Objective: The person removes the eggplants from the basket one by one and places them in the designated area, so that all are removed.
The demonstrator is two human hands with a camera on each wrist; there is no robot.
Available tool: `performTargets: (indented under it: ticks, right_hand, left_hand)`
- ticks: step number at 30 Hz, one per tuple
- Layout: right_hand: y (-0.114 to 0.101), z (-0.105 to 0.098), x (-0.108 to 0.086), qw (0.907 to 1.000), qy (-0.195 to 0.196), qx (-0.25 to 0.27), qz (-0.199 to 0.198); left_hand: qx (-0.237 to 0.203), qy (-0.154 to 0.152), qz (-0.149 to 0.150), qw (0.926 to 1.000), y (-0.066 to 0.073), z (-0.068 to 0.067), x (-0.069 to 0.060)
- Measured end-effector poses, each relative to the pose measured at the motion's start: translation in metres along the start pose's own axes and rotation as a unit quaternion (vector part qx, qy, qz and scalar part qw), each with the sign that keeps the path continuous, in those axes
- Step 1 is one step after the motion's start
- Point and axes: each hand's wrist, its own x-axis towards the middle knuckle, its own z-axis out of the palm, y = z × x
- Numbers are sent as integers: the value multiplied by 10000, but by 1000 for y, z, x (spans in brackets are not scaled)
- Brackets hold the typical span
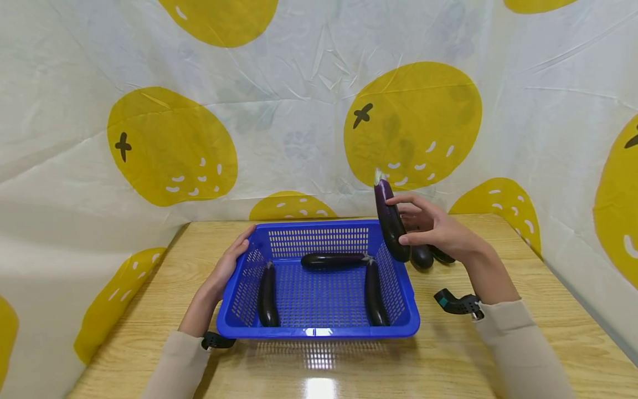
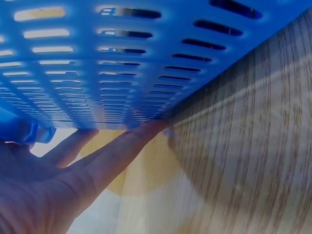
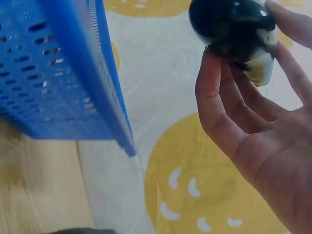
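A blue plastic basket [image 1: 319, 333] with slotted walls stands before me. Three dark eggplants lie inside: one along the left wall [image 1: 268, 296], one across the back [image 1: 333, 261], one along the right side [image 1: 375, 293]. My left hand [image 1: 230, 265] holds the basket's left side, thumb at the rim and long fingers [image 2: 117, 158] along the outer wall. Above the right rim, my right hand [image 1: 438, 230] grips another eggplant [image 1: 390, 221] between thumb and fingers, its pale stem end pointing up. In the right wrist view the eggplant's rounded end [image 3: 234, 27] shows between the fingers.
More eggplants [image 1: 422, 257] lie on the wooden table [image 1: 528, 277] right of the basket, partly hidden behind my right hand. A white curtain [image 1: 294, 138] with yellow fruit prints hangs behind the table and along its sides. Black straps with devices [image 1: 457, 302] sit at both wrists.
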Motion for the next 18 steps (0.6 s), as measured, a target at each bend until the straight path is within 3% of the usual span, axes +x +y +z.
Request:
performTargets:
  ticks: [11, 18]
  right_hand:
    - [11, -10, -24, 9978, 561, 113, 326]
    - [20, -20, -34, 9972, 661, 316, 168]
  left_hand:
    - [57, 41, 1, 10000, 0, -1, 0]
    - [163, 26, -21, 9999, 1, -1, 0]
